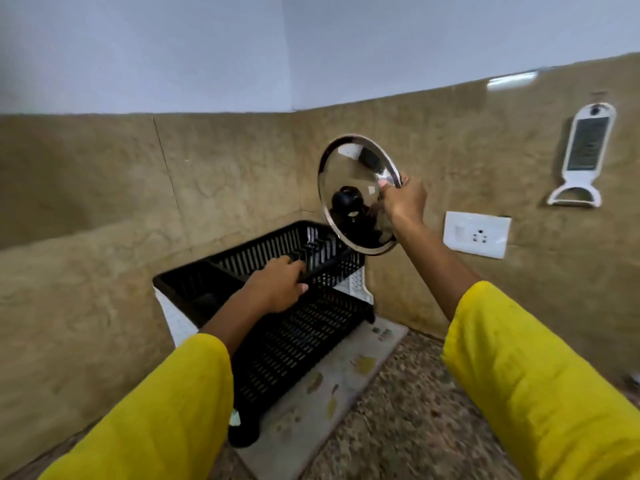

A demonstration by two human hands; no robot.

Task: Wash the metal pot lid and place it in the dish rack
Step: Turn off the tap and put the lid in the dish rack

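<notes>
The pot lid (349, 174), round with a metal rim and a black knob, is held upright in the air above the right end of the dish rack. My right hand (403, 199) grips its right edge. The black two-tier plastic dish rack (311, 327) stands in the corner on a mat. My left hand (277, 285) rests on the front rim of the rack's upper tier, fingers curled over it. Both forearms wear yellow sleeves.
A pale printed mat (332, 386) lies under the rack on the speckled counter (415, 424). A white wall socket (477, 234) and a white hanging grater (581, 154) sit on the tan tiled wall to the right.
</notes>
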